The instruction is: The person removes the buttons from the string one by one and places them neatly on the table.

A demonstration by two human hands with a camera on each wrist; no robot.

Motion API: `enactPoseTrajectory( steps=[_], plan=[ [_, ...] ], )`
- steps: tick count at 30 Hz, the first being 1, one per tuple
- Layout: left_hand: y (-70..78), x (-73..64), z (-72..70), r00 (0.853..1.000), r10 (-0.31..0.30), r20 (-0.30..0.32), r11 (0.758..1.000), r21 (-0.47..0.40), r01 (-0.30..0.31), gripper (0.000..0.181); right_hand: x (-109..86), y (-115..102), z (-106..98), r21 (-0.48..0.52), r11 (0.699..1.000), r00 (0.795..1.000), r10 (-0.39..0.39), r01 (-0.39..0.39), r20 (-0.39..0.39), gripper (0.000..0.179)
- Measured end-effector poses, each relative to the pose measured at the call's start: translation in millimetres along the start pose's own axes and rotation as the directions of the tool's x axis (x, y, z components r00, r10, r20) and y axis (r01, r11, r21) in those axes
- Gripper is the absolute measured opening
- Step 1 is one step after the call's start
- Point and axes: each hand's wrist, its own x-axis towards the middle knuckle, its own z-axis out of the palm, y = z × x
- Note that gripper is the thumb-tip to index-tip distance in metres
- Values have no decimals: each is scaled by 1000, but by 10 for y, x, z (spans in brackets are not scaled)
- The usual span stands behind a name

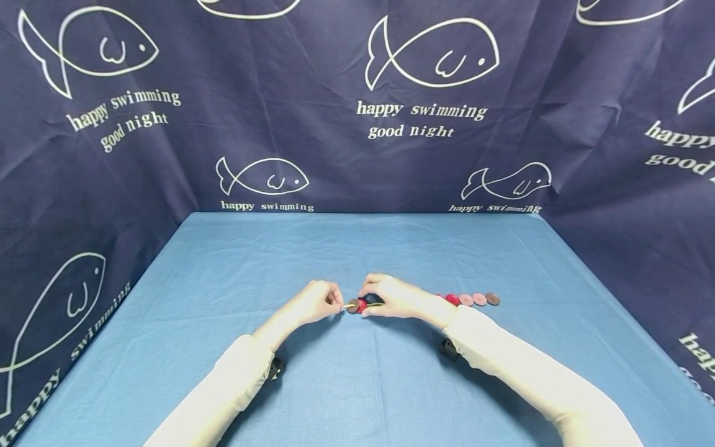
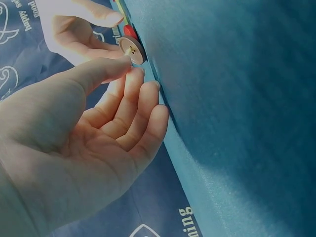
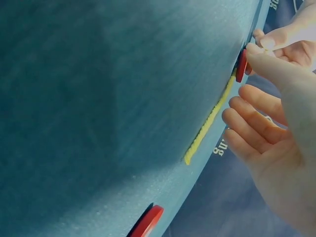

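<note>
In the head view a round brown button sits between the two hands, with a red button right beside it. My left hand pinches the tip of a yellow cord that comes out through the brown button. The right hand has its thumb and a finger at opposite edges of the red button; its other fingers are spread apart. From the red button the yellow cord trails under the right palm along the blue cloth.
Right of the right wrist, a row of buttons lies on the blue-covered table: a red button, pink buttons and a brown button. The right forearm partly hides its near end. Dark fish-print curtains enclose the table's back and sides.
</note>
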Motion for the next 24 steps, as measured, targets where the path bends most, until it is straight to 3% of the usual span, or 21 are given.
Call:
enactPoseTrajectory(
  steps=[6, 8, 16, 24],
  plan=[
    [-22, -5, 6, 1000, 22, -10, 1000, -3, -22, 9, -4, -17, 23, -20, 1000, 1000, 14, -13, 28, 30],
    [-31, 7, 1, 1000, -1, 4, 1000, -4, 1, 8, 4, -18, 32, -25, 1000, 1000, 10, -10, 28, 30],
    [-17, 16, -19, 1000, -7, 12, 1000, 18, 7, 8, 37, -25, 65, -45, 999, 999, -31, 30, -18, 26],
    [-15, 7, -14, 1000, 1, 17, 1000, 24, -1, 7, 49, -52, 90, -41, 999, 1000, -13, 13, -19, 21]
  ],
)
